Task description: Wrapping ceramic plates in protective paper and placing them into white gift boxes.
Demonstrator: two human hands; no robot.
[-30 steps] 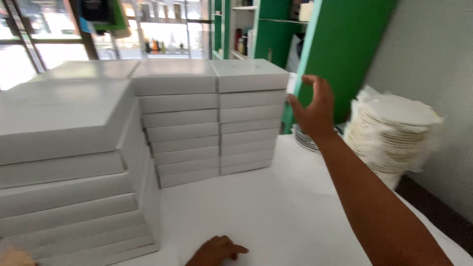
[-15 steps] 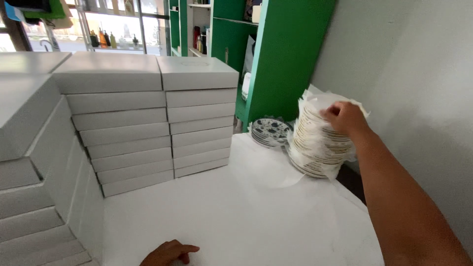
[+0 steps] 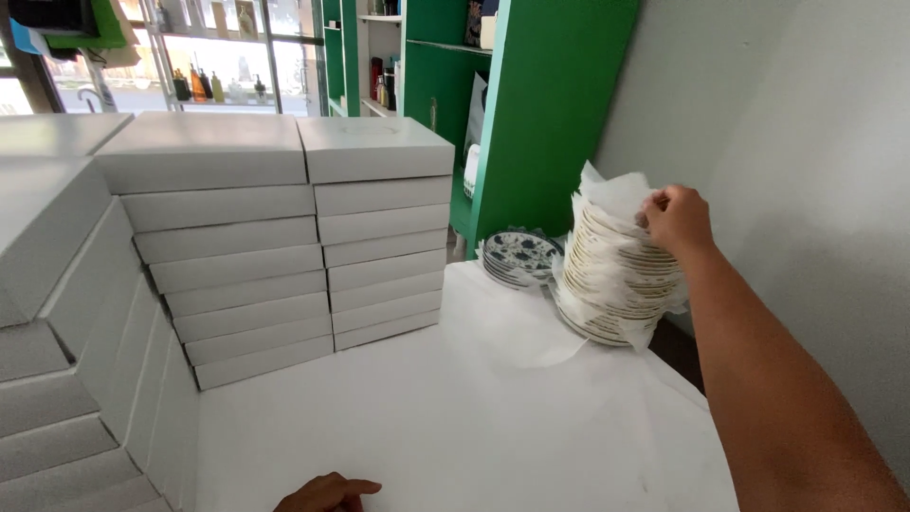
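Right hand (image 3: 675,220) fingers pinching crinkled white paper (image 3: 614,196) atop round stacked plates (image 3: 618,275); left hand (image 3: 327,494) flat.

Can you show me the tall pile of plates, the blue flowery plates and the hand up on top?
tall pile of plates (image 3: 616,284), head view, side rims.
blue flowery plates (image 3: 519,252), head view, top plate's face.
right hand (image 3: 675,220), head view, back of hand.

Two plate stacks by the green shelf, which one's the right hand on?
The tall stack of cream plates interleaved with white paper; the right hand grips its top. The low blue-patterned plate stack sits untouched beside it.
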